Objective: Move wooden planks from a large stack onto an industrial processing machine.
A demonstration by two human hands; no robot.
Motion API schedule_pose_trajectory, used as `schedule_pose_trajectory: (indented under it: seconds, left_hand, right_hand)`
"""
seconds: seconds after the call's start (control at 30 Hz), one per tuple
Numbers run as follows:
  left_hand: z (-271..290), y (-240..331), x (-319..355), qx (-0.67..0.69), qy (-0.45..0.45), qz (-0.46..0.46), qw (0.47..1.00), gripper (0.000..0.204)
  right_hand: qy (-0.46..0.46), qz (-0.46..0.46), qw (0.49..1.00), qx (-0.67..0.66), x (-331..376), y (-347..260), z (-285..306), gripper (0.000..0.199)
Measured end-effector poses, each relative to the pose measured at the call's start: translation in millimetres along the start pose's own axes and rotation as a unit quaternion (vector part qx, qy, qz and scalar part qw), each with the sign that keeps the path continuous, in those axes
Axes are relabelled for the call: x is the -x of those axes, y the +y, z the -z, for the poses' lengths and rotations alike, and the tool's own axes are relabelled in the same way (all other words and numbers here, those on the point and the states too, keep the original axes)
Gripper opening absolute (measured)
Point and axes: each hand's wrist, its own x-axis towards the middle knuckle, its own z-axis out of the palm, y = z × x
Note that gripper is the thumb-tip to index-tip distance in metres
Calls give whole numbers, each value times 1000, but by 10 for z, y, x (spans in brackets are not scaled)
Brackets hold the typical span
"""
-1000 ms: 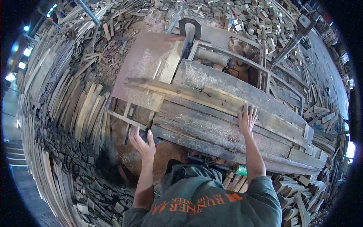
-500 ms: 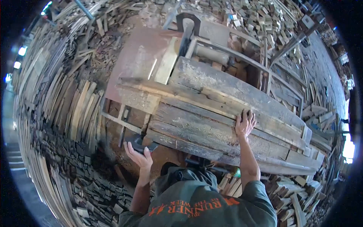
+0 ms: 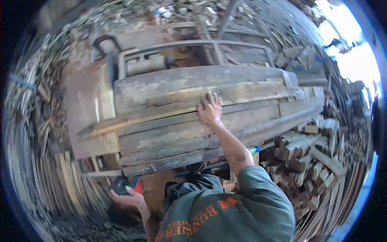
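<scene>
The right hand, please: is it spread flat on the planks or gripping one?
Spread flat: the right hand rests palm-down, fingers splayed, atop the stacked planks.

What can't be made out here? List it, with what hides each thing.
- Head view: the dark and red object in the left hand is too blurred to identify.
- Head view: the undersides of the stacked planks under the right hand are hidden by the planks themselves.
- Head view: the green-capped item is mostly hidden behind the right forearm.
- Head view: the wood piles at the left rim are smeared by motion blur.
</scene>
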Motion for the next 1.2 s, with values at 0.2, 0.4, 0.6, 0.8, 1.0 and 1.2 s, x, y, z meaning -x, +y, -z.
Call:
schedule_pose_trajectory:
  seconds: [0.2,0.4,0.6,0.8,1.0,1.2]
  left_hand:
    - [-1,-56,44,4,21,-10,1000,67]
    - [13,-85,55,17,15,-26,999,70]
    - [73,-89,32,-6,18,-42,999,71]
    - [63,-85,16,13,16,-28,999,70]
    - [129,-68,-8,11,2,-22,1000,69]
    - [130,17,-54,7,-7,-21,1000,67]
  right_hand:
    - [69,16,996,-48,23,66,-121,45]
    - [74,20,996,-41,59,106,-131,48]
    - [92,39,995,-18,36,46,-150,41]
    - [49,82,995,-14,-571,271,13,38]
    - [-15,79,996,46,-802,470,-216,44]
    - [-7,80,996,44,-759,529,-249,41]
